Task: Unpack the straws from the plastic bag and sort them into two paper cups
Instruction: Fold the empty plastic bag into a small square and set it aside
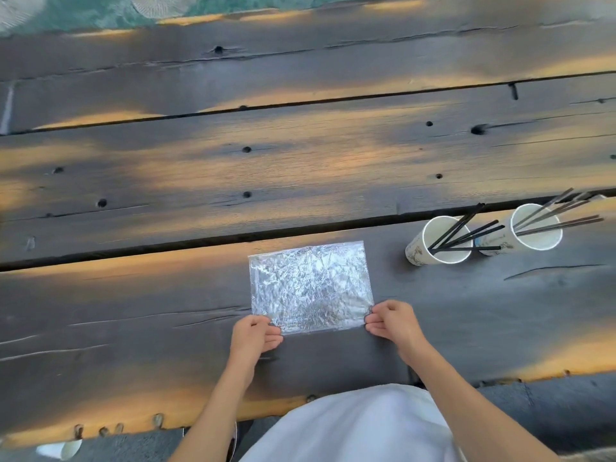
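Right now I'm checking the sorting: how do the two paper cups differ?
The nearer paper cup holds black straws; the farther paper cup holds greyer, paler-looking straws. The nearer cup sits closer to the plastic bag; the farther one is nearer the frame's right edge. Both are white, printed, upright, with straws leaning right.

no text reads; the print on the paper cup is illegible.
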